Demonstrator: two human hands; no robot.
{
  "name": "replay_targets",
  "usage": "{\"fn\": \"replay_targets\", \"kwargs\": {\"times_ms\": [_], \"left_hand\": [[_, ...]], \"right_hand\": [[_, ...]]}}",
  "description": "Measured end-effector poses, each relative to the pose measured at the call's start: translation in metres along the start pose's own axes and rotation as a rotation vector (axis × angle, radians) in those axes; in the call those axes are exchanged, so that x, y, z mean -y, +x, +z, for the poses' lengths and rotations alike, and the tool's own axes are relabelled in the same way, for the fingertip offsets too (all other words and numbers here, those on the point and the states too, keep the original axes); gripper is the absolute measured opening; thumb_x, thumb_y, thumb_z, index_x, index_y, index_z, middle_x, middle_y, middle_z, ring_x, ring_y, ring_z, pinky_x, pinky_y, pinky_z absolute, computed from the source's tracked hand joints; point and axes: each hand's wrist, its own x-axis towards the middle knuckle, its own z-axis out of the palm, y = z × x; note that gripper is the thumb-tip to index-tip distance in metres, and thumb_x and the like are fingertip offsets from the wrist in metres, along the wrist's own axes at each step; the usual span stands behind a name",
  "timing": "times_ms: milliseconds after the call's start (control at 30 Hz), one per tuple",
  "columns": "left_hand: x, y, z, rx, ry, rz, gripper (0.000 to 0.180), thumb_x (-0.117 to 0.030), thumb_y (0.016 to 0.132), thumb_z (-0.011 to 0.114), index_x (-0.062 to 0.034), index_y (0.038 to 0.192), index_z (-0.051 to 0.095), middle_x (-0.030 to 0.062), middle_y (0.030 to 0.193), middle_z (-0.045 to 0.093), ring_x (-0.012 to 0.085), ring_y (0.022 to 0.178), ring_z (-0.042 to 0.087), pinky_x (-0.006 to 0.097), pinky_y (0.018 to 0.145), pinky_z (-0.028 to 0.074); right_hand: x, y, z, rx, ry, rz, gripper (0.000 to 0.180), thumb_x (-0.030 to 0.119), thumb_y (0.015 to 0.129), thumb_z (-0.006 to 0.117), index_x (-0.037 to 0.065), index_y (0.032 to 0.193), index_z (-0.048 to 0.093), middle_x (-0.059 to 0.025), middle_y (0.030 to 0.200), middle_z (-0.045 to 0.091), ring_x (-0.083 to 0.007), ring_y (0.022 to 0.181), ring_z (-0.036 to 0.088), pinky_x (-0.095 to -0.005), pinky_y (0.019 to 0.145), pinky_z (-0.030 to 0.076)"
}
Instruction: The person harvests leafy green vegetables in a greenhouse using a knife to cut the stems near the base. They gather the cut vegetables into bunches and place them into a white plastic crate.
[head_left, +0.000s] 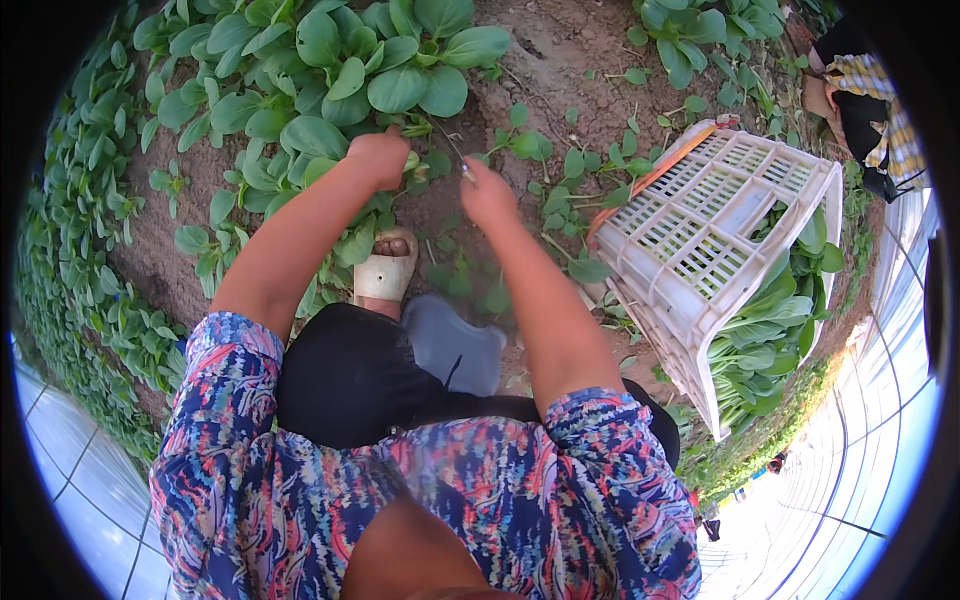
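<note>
My left hand (378, 160) is closed around a leafy green plant that looks like bok choy (412, 166), with pale stem showing beside the fingers; most of the plant is hidden by the hand. Just right of it, my right hand (490, 198) grips a thin-bladed knife (466, 172), its blade pointing up and left toward the left hand. The knife's handle is mostly inside the fist. Large bok choy plants (395, 75) grow from the soil beyond and left of my left hand.
A white plastic crate (690, 235) lies tipped on its side at the right, with cut bok choy (765, 345) inside. A grey-blue plastic piece (452, 345) sits below my legs' gap, beside my sandal (385, 275). Another person's checked garment (905, 125) shows at the far right.
</note>
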Motion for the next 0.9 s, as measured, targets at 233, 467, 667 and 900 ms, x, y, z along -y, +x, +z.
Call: {"fn": "replay_targets", "kwargs": {"times_ms": [233, 467, 667, 900], "left_hand": [[0.004, -0.006, 0.002, -0.053, -0.050, 0.000, 0.044, -0.002, 0.064, 0.057, -0.0012, 0.107, 0.052, 0.0166, 0.135, 0.035, 0.0316, 0.099, 0.057, 0.040, 0.077, 0.049], [0.000, -0.006, -0.003, -0.043, -0.063, 0.022, 0.046, -0.002, 0.064, 0.057, -0.0012, 0.109, 0.050, 0.0166, 0.135, 0.035, 0.0314, 0.101, 0.056, 0.040, 0.080, 0.048], [0.005, -0.010, 0.001, -0.059, -0.069, 0.001, 0.047, -0.003, 0.065, 0.056, -0.0020, 0.111, 0.049, 0.0168, 0.135, 0.035, 0.0316, 0.104, 0.054, 0.039, 0.081, 0.047], [0.006, -0.004, 0.005, -0.085, -0.050, -0.010, 0.049, -0.003, 0.065, 0.054, -0.0022, 0.114, 0.048, 0.0166, 0.135, 0.036, 0.0310, 0.105, 0.054, 0.038, 0.083, 0.047]], "right_hand": [[-0.003, 0.022, 0.005, 0.096, -0.072, 0.110, 0.043, 0.020, 0.080, 0.048, 0.018, 0.123, 0.048, -0.0181, 0.100, 0.060, -0.0340, 0.092, 0.058, -0.0430, 0.078, 0.046], [-0.032, 0.043, 0.034, 0.215, 0.380, 0.328, 0.048, 0.016, 0.078, 0.047, 0.015, 0.126, 0.047, -0.0188, 0.102, 0.060, -0.0311, 0.089, 0.061, -0.0390, 0.072, 0.048], [0.009, 0.041, 0.010, 0.382, 0.415, 0.512, 0.048, 0.016, 0.079, 0.047, 0.013, 0.127, 0.046, -0.0176, 0.109, 0.059, -0.0302, 0.093, 0.060, -0.0400, 0.075, 0.048], [-0.018, 0.057, 0.041, 0.217, 0.051, 0.167, 0.044, 0.012, 0.080, 0.044, 0.006, 0.124, 0.047, -0.0120, 0.075, 0.059, -0.0245, 0.051, 0.053, -0.0368, 0.047, 0.044]]}}
